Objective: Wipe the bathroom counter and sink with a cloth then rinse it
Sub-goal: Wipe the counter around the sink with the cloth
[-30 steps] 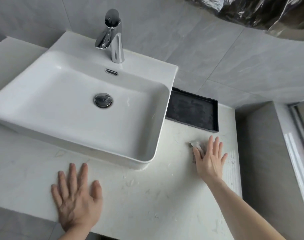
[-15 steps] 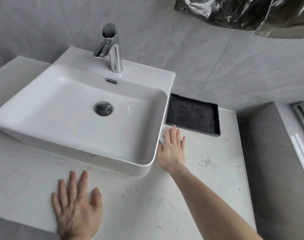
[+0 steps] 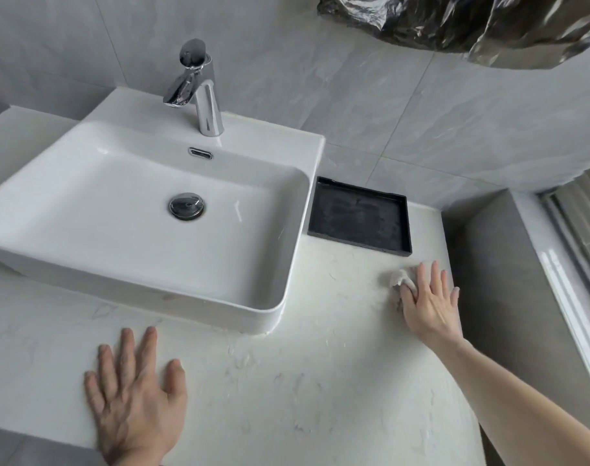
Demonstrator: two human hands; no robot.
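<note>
Surface-wiping step: right hand (image 3: 428, 306), fingers flat, presses cloth (image 3: 400, 278) on surface (image 3: 320, 381); left hand (image 3: 135, 395) rests flat, released. Next, likely: sink (image 3: 128, 237).

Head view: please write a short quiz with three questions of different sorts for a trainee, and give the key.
1. True or false: the right hand presses the cloth flat on the counter, in front of the black tray.
2. Multiple choice: where does the left hand rest? A) in the sink B) on the faucet C) flat on the counter, in front of the sink
3. Fill in: no water runs from the ____.

Key: 1 true; 2 C; 3 faucet.
</note>
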